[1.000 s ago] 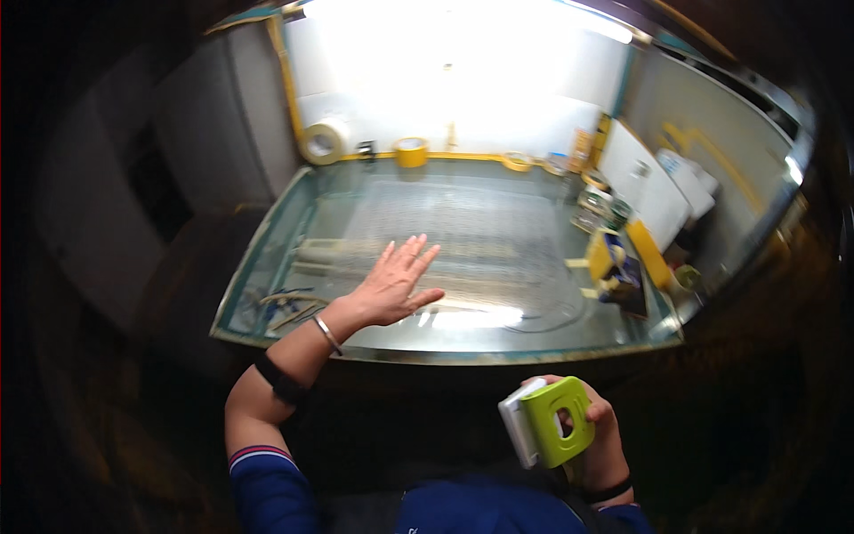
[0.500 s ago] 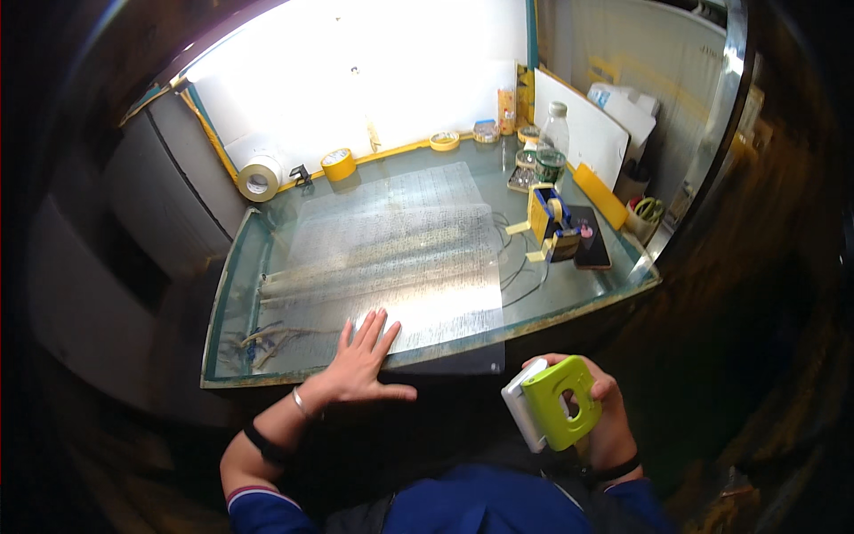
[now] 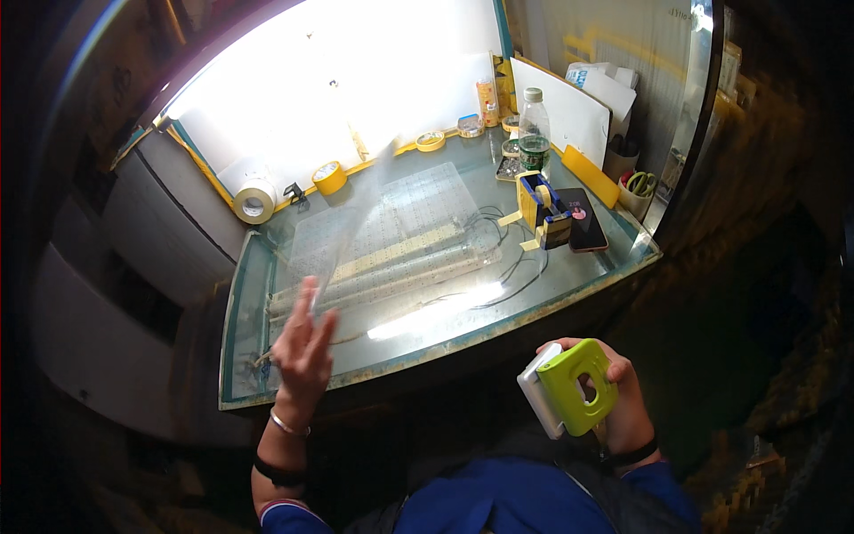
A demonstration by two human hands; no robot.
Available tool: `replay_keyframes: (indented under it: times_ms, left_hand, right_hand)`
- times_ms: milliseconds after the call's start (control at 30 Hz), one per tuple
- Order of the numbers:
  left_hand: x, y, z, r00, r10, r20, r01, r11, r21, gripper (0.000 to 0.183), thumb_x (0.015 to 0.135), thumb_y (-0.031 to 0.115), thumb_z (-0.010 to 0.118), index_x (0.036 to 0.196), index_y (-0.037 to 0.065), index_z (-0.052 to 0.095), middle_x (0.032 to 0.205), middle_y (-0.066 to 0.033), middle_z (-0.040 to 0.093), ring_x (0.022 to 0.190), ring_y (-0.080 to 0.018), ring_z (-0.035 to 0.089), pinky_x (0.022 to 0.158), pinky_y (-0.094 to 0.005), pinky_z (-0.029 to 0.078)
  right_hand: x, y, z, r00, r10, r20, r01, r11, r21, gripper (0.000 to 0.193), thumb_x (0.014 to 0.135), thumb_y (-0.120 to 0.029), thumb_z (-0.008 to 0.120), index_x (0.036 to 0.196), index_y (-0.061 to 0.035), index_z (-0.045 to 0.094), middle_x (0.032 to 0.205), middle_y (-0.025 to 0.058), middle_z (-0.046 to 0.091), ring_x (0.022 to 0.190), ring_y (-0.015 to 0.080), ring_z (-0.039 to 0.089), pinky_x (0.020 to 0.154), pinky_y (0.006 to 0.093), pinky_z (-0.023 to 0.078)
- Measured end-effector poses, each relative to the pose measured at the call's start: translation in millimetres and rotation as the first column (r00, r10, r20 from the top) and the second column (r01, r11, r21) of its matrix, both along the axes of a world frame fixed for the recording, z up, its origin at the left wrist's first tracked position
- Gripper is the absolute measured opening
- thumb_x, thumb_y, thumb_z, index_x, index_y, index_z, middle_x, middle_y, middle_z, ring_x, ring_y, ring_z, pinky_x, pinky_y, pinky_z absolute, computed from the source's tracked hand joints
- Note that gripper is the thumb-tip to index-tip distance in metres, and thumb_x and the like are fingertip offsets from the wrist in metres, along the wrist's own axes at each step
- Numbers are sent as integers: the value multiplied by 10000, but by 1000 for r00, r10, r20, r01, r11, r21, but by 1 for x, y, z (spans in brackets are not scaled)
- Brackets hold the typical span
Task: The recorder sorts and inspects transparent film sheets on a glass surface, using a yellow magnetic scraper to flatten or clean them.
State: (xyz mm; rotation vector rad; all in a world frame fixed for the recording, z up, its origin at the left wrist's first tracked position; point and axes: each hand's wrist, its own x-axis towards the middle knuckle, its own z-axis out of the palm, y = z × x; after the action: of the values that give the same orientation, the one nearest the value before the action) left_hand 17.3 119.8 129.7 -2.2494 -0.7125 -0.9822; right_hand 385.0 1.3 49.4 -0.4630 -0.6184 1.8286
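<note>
In my right hand (image 3: 627, 400) is a lime-green and white hole punch (image 3: 569, 392), gripped over the dark area in front of the glass-topped table (image 3: 427, 343). My left hand (image 3: 304, 351) is raised over the table's near left part, smeared by motion. From its fingertips a clear printed film sheet (image 3: 351, 227) stands up, blurred and seen nearly edge-on; the fingers appear to pinch its edge. Beneath it another clear sheet with fine marks (image 3: 418, 200) lies flat on the glass.
Along the back stand a white tape roll (image 3: 255, 203), a black clip (image 3: 294, 192) and yellow tape rolls (image 3: 329, 178). On the right are a tape dispenser (image 3: 543, 209), a phone (image 3: 583, 222), a bottle (image 3: 534, 133) and a pen cup (image 3: 634, 198). Thin cables (image 3: 507, 267) show near the dispenser.
My left hand, flat on the top film sheet before, has risen to the left with that sheet lifted and swung upright. The right hand still grips the hole punch. The view has shifted slightly.
</note>
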Motion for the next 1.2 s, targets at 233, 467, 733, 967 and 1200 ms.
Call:
replay_keyframes:
  times_ms: [233, 467, 733, 967, 1200]
  left_hand:
    - [-1, 76, -67, 880, 244, -407, -449, 703, -552, 481, 886, 245, 447, 1286, -11, 369, 1353, -189, 335, 1268, -321, 299, 1021, -419, 275]
    - [-16, 54, -78, 915, 222, -338, -404, 517, -754, 649, 865, 472, 442, 1284, -18, 367, 1378, -179, 297, 1285, -321, 260, 1044, -424, 218]
    - [-49, -56, -71, 955, 222, -199, -293, 587, -755, 500, 851, 347, 520, 1190, -20, 484, 1313, -168, 403, 1238, -314, 354, 1031, -439, 238]
    - [-40, -64, -79, 965, 259, -49, -225, 712, -665, 497, 828, 304, 563, 1189, -24, 474, 1289, -200, 411, 1229, -337, 356, 1027, -458, 237]
    - [-8, -45, -108, 956, 293, -30, -269, 826, -496, 399, 735, 169, 657, 1076, -11, 553, 1180, -162, 510, 1136, -303, 456, 960, -432, 341]
  right_hand:
    - [-11, -7, 9, 992, -17, 122, 8, 998, 70, 758, 571, -386, 618, 1137, 86, 441, 1047, 186, 556, 913, 233, 587, 792, 310, 487]
    - [3, 4, -12, 995, 14, 98, -11, 999, -32, 865, 535, -323, 719, 1226, 80, 390, 1093, 169, 553, 943, 215, 584, 833, 304, 466]
    - [25, 35, -102, 995, 31, -96, -38, 997, -66, 601, 676, -257, 628, 1147, 78, 462, 1031, 175, 581, 862, 222, 613, 756, 302, 506]
    - [2, 57, -94, 995, 36, -96, -43, 996, -75, 428, 732, -246, 577, 1033, 53, 519, 800, 97, 598, 676, 163, 596, 609, 241, 495]
    - [-13, 48, -64, 993, 102, -63, -104, 994, -29, 535, 691, -287, 607, 1084, 52, 478, 831, 111, 561, 740, 188, 567, 654, 280, 485]
